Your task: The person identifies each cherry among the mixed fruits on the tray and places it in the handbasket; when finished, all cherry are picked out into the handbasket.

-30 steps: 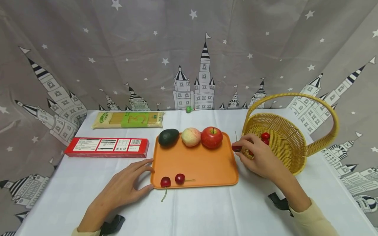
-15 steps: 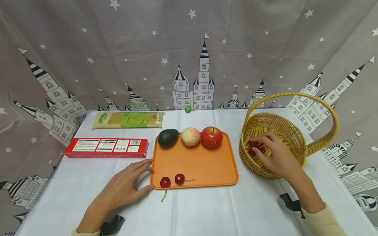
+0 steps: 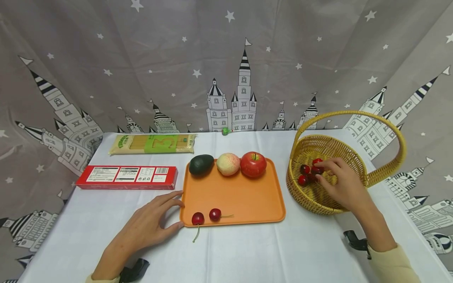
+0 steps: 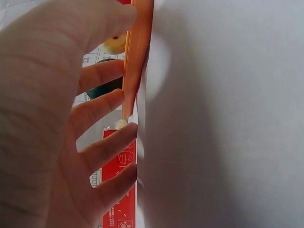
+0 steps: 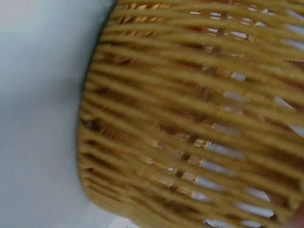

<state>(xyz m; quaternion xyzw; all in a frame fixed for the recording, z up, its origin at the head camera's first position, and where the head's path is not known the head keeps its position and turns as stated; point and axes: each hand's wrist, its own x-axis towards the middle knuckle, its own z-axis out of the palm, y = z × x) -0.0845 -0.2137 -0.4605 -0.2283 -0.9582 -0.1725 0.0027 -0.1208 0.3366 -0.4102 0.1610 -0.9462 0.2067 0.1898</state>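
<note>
My left hand (image 3: 152, 220) rests at the left edge of an orange tray (image 3: 244, 200), fingers spread and fingertips touching its rim. Two dark red cherries with stems, one cherry (image 3: 197, 218) and another cherry (image 3: 215, 214), lie near the tray's front edge. My right hand (image 3: 343, 182) reaches into a yellow wicker basket (image 3: 293, 192), thumb and forefinger parted beside several cherries (image 3: 305, 169) there. In the right wrist view the woven basket wall (image 5: 180, 114) hides most of that hand. The left wrist view shows the left fingers (image 4: 102, 109) against the tray's side.
An avocado (image 3: 201, 165), a peach (image 3: 228, 164) and a red apple (image 3: 253, 164) line the tray's back edge. A red box (image 3: 127, 177) and a noodle packet (image 3: 153, 144) lie left. A small green ball (image 3: 225, 131) sits far back. The basket's tall handle (image 3: 398, 149) arches up.
My right hand carried a cherry from between tray and basket into the basket and let it go among the others, then shifted right. The left hand has stayed in place.
</note>
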